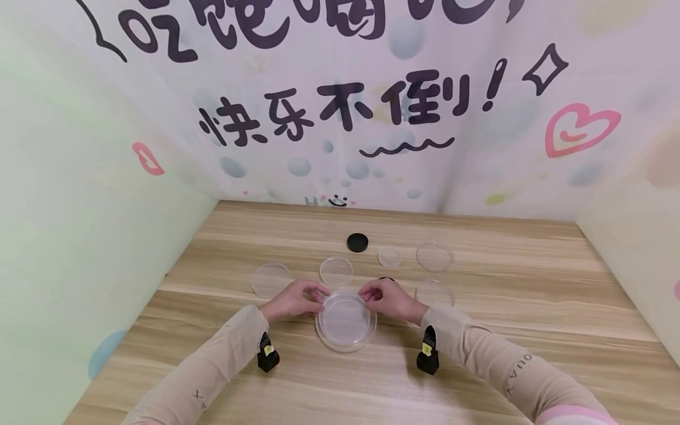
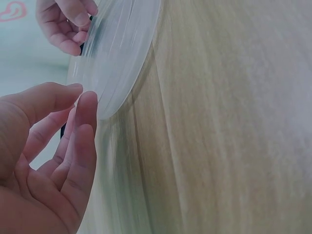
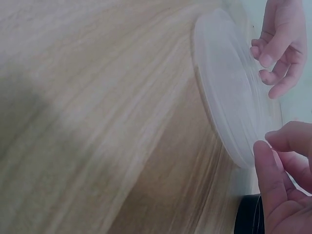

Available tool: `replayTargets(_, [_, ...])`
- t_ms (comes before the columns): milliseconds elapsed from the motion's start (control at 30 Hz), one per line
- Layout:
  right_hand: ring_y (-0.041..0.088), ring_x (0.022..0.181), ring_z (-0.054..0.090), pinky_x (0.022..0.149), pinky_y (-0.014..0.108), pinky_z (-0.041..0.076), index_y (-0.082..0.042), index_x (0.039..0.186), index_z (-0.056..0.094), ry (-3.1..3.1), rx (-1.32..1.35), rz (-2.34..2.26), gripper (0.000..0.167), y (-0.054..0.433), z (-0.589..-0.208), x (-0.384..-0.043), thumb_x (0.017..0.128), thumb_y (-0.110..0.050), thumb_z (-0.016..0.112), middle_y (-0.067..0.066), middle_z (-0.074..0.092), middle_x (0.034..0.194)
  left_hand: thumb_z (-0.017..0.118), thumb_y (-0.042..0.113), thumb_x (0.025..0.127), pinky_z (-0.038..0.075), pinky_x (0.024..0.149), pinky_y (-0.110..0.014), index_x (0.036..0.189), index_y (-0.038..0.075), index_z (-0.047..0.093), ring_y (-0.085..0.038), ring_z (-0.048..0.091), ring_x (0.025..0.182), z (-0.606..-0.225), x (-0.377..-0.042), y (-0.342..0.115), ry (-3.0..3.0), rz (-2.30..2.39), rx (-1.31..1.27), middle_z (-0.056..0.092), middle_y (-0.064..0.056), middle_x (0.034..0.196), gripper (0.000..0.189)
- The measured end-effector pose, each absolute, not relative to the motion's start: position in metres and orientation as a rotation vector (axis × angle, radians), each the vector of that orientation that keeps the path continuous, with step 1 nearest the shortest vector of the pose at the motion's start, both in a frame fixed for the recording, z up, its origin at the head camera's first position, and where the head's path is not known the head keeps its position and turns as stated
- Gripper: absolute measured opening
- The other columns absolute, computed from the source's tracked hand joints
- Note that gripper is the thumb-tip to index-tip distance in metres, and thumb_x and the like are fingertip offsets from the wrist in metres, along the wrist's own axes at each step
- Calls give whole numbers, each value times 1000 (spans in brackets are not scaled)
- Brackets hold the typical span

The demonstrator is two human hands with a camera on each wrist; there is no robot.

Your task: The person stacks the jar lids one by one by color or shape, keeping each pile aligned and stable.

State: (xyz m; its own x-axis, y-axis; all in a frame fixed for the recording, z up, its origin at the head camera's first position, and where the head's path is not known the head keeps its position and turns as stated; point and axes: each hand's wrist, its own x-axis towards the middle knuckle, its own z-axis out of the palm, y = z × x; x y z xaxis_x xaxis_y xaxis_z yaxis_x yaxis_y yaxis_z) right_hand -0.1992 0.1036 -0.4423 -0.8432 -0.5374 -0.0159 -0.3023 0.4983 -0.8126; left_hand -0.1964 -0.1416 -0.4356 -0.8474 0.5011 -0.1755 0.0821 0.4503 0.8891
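Clear round dishes sit nested at the middle of the table, a smaller circle inside a wider rim. My left hand is at their far left edge, thumb and forefinger pinching at the rim. Its fingertips nearly meet there in the left wrist view, the other fingers loosely bent. Opposite it, my right hand pinches the far right edge between thumb and forefinger. Seen from the right wrist, the dish stands low over the wood grain, and a black round piece is beside the right fingers.
Behind the hands lie thin clear discs, one at left, one at centre, a small one and others at right. A black lid lies farther back. Printed cloth hangs behind the wooden table.
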Motion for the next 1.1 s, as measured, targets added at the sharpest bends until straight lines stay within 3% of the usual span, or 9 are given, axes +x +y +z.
replayTargets(200, [14, 73, 54, 63, 21, 46, 7, 94, 62, 2451, -679, -1348, 17, 105, -443, -196, 77, 1, 60, 10, 61, 81, 63, -3, 76, 51, 55, -32, 104, -9, 57, -14, 57, 60, -436, -195, -141, 2284, 1390, 484, 58, -10, 79, 29])
replayTargets(433, [11, 75, 54, 63, 23, 48, 0, 95, 63, 2342, -689, -1504, 20, 113, -454, -200, 80, -13, 60, 3, 60, 82, 64, 1, 77, 51, 60, -31, 104, -4, 59, -13, 55, 67, -435, -195, -143, 2367, 1380, 445, 57, -11, 85, 28])
replayTargets(700, [17, 76, 56, 67, 31, 51, 10, 104, 56, 2243, -499, -1562, 26, 109, -442, -200, 81, -4, 56, 17, 59, 90, 61, 4, 79, 49, 56, -34, 108, -4, 57, -21, 57, 65, -428, -199, -151, 2392, 1442, 410, 56, -10, 89, 30])
replayTargets(933, [23, 78, 58, 70, 34, 51, 8, 109, 55, 2193, -436, -1581, 30, 105, -432, -205, 86, -13, 55, 19, 59, 96, 63, 9, 80, 50, 65, -39, 113, -2, 55, -26, 60, 76, -425, -203, -162, 2499, 1482, 354, 57, -16, 99, 35])
replayTargets(1100, [27, 77, 57, 70, 38, 50, 7, 110, 55, 2198, -436, -1567, 30, 98, -420, -205, 87, -14, 55, 18, 59, 93, 61, 9, 82, 50, 64, -33, 110, -3, 56, -25, 59, 78, -414, -203, -169, 2595, 1504, 360, 58, -17, 99, 31])
